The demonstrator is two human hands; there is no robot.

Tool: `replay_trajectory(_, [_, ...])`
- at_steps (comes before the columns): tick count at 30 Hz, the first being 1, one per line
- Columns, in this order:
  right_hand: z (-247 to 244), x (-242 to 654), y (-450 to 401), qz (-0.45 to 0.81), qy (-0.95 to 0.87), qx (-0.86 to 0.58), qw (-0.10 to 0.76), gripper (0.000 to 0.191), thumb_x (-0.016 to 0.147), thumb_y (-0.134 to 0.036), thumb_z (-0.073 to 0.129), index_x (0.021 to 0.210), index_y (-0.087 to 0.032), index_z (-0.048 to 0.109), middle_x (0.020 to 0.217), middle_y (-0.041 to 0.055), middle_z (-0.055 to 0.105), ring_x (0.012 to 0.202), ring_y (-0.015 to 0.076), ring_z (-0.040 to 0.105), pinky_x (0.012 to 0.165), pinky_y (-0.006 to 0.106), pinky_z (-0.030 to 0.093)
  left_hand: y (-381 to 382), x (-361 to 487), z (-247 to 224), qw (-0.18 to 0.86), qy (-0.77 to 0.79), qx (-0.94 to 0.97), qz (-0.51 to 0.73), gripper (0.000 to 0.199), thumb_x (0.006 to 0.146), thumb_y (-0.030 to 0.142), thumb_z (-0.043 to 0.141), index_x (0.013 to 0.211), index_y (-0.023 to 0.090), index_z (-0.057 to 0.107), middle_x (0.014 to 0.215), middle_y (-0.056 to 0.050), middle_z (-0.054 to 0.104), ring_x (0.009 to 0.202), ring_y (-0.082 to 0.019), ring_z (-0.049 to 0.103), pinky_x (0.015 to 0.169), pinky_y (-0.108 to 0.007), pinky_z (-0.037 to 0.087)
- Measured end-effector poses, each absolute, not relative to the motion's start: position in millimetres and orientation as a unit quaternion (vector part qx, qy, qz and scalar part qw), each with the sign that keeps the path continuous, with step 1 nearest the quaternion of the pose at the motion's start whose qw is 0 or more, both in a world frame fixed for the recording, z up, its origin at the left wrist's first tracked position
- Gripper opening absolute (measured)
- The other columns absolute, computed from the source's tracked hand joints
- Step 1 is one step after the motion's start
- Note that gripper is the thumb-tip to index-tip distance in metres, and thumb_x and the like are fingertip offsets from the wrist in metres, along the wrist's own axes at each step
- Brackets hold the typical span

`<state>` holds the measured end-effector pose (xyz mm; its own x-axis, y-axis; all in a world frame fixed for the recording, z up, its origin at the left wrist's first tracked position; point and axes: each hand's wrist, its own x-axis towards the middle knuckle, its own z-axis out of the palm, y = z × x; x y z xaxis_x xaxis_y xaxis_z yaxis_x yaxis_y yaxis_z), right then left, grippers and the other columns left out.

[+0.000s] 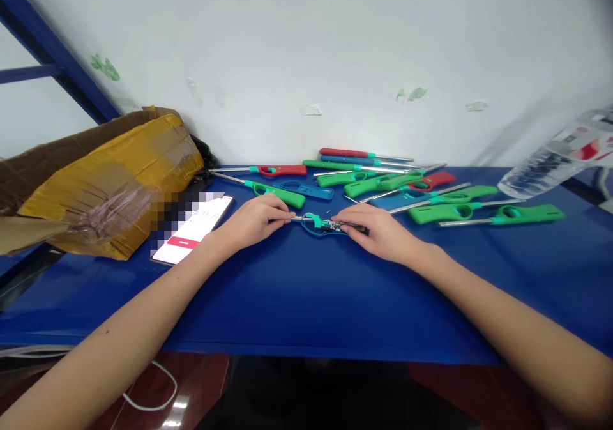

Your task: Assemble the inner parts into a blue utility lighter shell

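An opened blue lighter point(316, 225) lies on the blue table between my hands, its teal trigger and dark inner parts showing. My left hand point(258, 219) pinches the metal rod at the lighter's left end. At the other end, my right hand point(376, 229) has its fingers closed on the black inner part. Just behind them are several long lighters with metal rods, among them a green one point(280, 195), a red one point(282, 170) and a blue one point(306, 190). More green lighters point(440, 213) lie to the right.
A phone point(191, 229) lies left of my left hand. Beyond it stands a taped cardboard box point(115, 181). A clear plastic bottle point(550, 158) is at the right. The white wall point(306, 53) rises behind the blue table point(297, 308).
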<state>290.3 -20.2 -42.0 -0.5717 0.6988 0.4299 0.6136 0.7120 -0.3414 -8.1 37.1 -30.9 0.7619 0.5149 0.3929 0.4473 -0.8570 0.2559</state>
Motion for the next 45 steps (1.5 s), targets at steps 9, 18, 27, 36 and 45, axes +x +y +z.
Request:
replay_trajectory(9, [-41,289,-21,0.076,-0.882,-0.371,0.281,0.028,0.093,-0.017,0.052,0.112,-0.022,0.072,0.11,0.0083,0.074,0.102,0.0244,0.069,0.094,0.044,0.056,36,-7,-26,0.013,0.236,0.95,0.204,0.031,0.1,0.028,0.047,0.093,0.018,0.076,0.099,-0.011,0.072,0.092,-0.023,0.066,0.079,-0.036,0.053])
replay_trajectory(18, [-40,290,-20,0.083,-0.884,-0.366,0.281,0.028,0.093,-0.016,0.053,0.112,-0.023,0.072,0.111,0.0071,0.074,0.103,0.0232,0.069,0.096,0.043,0.055,27,-5,-23,0.028,0.258,0.943,0.208,0.025,0.096,0.027,0.053,0.094,0.018,0.076,0.096,-0.01,0.072,0.089,-0.022,0.067,0.081,-0.036,0.054])
replay_trajectory(27, [-41,291,-20,0.084,-0.889,-0.352,0.281,0.031,0.094,-0.016,0.052,0.115,-0.025,0.073,0.114,0.0071,0.073,0.103,0.0229,0.068,0.096,0.044,0.054,13,11,-30,0.048,0.273,0.927,0.252,0.027,0.095,0.031,0.057,0.116,0.019,0.069,0.109,-0.01,0.07,0.096,-0.021,0.067,0.083,-0.033,0.056])
replay_trajectory(36, [-41,287,-23,0.058,-0.881,-0.374,0.282,0.028,0.095,-0.018,0.052,0.117,-0.02,0.07,0.11,0.0094,0.073,0.101,0.0233,0.068,0.098,0.044,0.053,19,23,-38,0.097,0.275,0.924,0.25,0.02,0.096,0.025,0.057,0.107,0.021,0.073,0.108,-0.007,0.069,0.093,-0.018,0.066,0.078,-0.028,0.054])
replay_trajectory(45, [-45,289,-22,0.051,-0.883,-0.368,0.288,0.025,0.096,-0.02,0.051,0.111,-0.018,0.071,0.108,0.0094,0.073,0.099,0.0225,0.068,0.096,0.042,0.053,16,29,-33,0.098,0.28,0.92,0.256,0.023,0.092,0.033,0.063,0.107,0.02,0.074,0.104,-0.008,0.072,0.091,-0.021,0.067,0.08,-0.031,0.055])
